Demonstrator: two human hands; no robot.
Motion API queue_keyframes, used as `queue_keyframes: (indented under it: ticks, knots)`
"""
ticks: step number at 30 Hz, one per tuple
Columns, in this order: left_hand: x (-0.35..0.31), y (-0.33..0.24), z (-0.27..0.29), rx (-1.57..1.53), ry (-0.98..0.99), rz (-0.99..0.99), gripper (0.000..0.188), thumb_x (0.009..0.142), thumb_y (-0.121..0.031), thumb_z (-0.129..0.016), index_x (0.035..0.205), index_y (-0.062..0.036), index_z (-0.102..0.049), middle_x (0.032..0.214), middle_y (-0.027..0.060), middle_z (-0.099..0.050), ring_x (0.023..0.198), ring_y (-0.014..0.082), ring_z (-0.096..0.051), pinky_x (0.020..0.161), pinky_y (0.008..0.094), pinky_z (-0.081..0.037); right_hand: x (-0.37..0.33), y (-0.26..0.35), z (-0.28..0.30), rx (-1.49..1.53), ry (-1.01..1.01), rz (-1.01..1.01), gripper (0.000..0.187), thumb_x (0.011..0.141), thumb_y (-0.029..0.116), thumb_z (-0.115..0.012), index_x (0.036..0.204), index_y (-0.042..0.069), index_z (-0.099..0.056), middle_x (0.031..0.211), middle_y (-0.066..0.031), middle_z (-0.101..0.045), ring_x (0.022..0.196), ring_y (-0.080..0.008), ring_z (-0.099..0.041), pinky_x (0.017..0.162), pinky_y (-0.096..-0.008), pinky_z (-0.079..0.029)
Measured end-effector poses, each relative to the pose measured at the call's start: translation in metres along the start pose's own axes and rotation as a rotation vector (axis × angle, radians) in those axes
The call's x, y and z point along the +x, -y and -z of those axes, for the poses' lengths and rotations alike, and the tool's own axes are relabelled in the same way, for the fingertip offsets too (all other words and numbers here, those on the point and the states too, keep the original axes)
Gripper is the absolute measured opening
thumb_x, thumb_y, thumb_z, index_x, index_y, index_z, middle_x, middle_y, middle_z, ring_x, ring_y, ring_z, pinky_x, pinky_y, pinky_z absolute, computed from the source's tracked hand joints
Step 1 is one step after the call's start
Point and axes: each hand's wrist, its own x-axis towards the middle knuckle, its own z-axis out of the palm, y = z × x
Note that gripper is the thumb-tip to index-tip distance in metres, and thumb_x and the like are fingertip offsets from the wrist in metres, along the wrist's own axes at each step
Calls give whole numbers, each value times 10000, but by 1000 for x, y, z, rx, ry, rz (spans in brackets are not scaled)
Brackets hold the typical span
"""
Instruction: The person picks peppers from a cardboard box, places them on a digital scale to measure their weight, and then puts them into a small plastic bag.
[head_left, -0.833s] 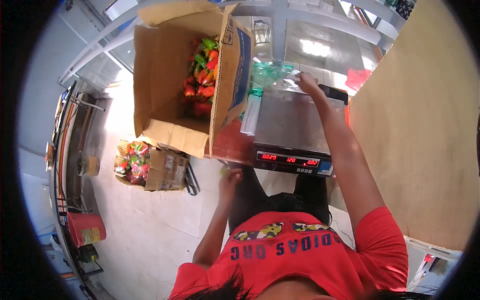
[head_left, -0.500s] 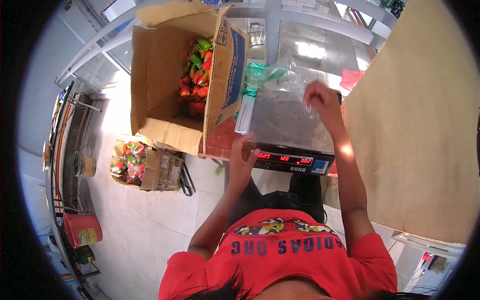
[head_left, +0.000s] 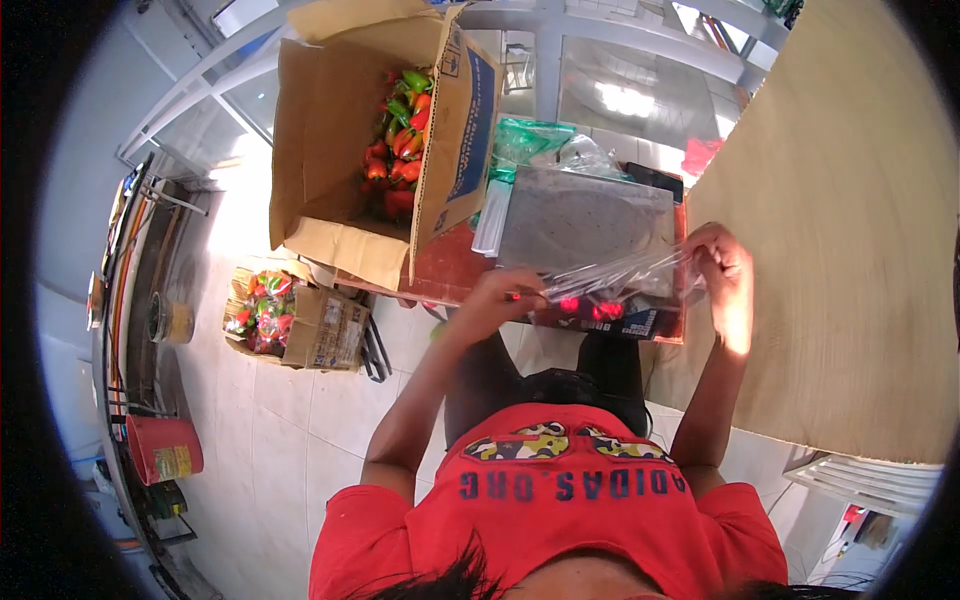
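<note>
A clear plastic bag (head_left: pixel 620 275) is stretched between my two hands, above the front of the weighing scale (head_left: pixel 585 215). My left hand (head_left: pixel 500 302) pinches one end of it near the scale's front left corner. At the other end, by the right edge of the scale, my right hand (head_left: pixel 722 262) grips the plastic with its fingers closed. The scale's metal plate is bare, and its red display shows blurred through the film. To the left, a large open cardboard box (head_left: pixel 325 150) holds red and green peppers (head_left: pixel 405 140).
Green plastic (head_left: pixel 525 145) and crumpled clear bags (head_left: pixel 590 155) lie behind the scale. A smaller carton (head_left: pixel 325 335) of wrapped peppers stands on the floor at left, with a red bucket (head_left: pixel 165 450) nearer. A tall wooden board (head_left: pixel 830 260) rises on the right.
My right hand has come back toward me from over the scale with the clear bag. My left hand has moved slightly right and now grips the bag too.
</note>
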Motion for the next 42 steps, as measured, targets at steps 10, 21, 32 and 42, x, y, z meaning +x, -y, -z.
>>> queue_keyframes:
  ticks: [10, 21, 32, 42]
  knots:
    - [-15, 24, 19, -649, -483, 249, 183, 900, -271, -615, 950, -95, -621, 751, -36, -576, 624, 46, -524, 562, 194, -423, 0, -51, 31, 324, -184, -127, 266, 852, 21, -604, 1114, 27, -562, 852, 14, -595, 685, -44, -494, 624, -181, -392]
    - [-9, 32, 14, -575, -539, 227, 155, 932, -230, -571, 853, -103, -612, 765, -43, -564, 694, 50, -495, 676, 195, -400, -21, -82, 49, 333, -214, -194, 293, 849, 33, -626, 1134, 30, -560, 825, 30, -581, 727, -49, -513, 692, -196, -426]
    - [9, -17, -25, 426, -500, -123, 602, 784, -259, -704, 1295, -60, -455, 1309, 191, -444, 1224, 314, -393, 1005, 399, -332, -6, -42, -1, -18, 218, -163, 243, 807, -38, -552, 1039, 13, -604, 929, -47, -609, 851, -116, -571, 735, -263, -468]
    - [32, -27, -66, -372, -349, 74, 149, 920, -191, -566, 941, -49, -606, 730, -19, -566, 650, 46, -524, 547, 218, -435, 6, -42, -17, 117, -23, -7, 299, 888, 77, -558, 1180, 13, -535, 959, -33, -565, 813, -94, -532, 759, -240, -437]
